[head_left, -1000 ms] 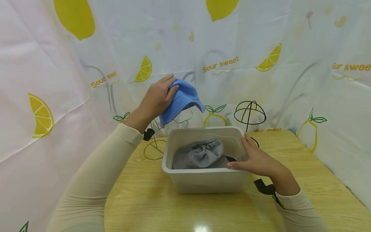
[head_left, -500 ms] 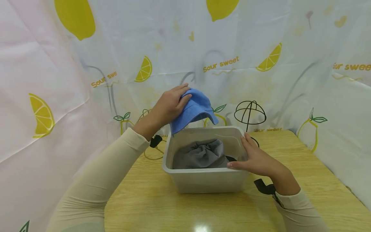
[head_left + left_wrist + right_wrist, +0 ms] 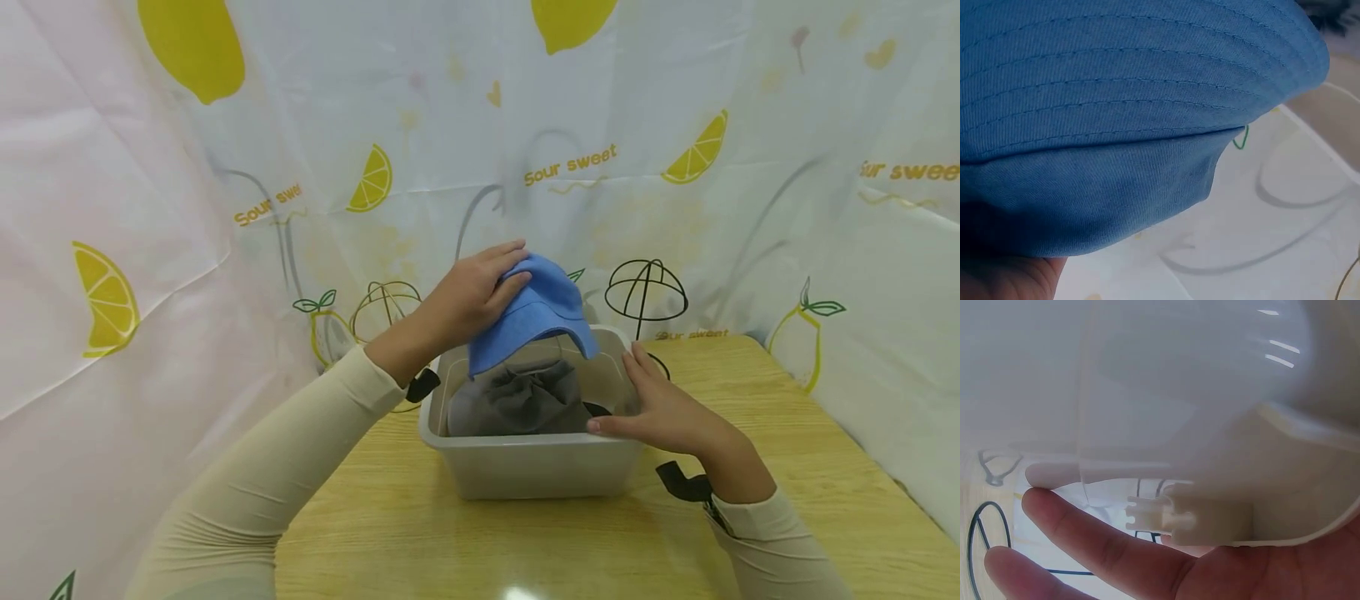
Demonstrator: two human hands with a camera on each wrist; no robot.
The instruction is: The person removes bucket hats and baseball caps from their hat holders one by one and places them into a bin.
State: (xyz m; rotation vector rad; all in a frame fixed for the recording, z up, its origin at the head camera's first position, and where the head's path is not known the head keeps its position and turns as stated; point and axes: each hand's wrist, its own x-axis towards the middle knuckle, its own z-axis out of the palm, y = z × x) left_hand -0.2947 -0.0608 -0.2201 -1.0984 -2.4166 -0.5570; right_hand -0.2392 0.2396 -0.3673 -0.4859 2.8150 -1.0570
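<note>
In the head view my left hand (image 3: 480,292) holds a light-blue cap (image 3: 551,287) by its crown, above the left and middle of a pale plastic bin (image 3: 540,442). The left wrist view shows the cap's visor (image 3: 1116,69) close up, with curved rows of stitching. A crumpled grey hat (image 3: 528,408) lies inside the bin, and a small black piece (image 3: 597,410) shows beside it. At the bin's right front corner my right hand (image 3: 667,412) grips the rim, thumb over the front edge. In the right wrist view its fingers (image 3: 1107,550) lie along the outer wall.
A black wire hat stand (image 3: 645,292) stands behind the bin to the right. Another wire stand, gold (image 3: 382,304), is at the left, partly hidden by the left forearm. Behind the wooden table (image 3: 420,533) hangs a lemon-print curtain (image 3: 465,108).
My left hand has carried the blue cap right and down, from beyond the bin's left back corner to over the bin. The right hand and the bin stay where they were.
</note>
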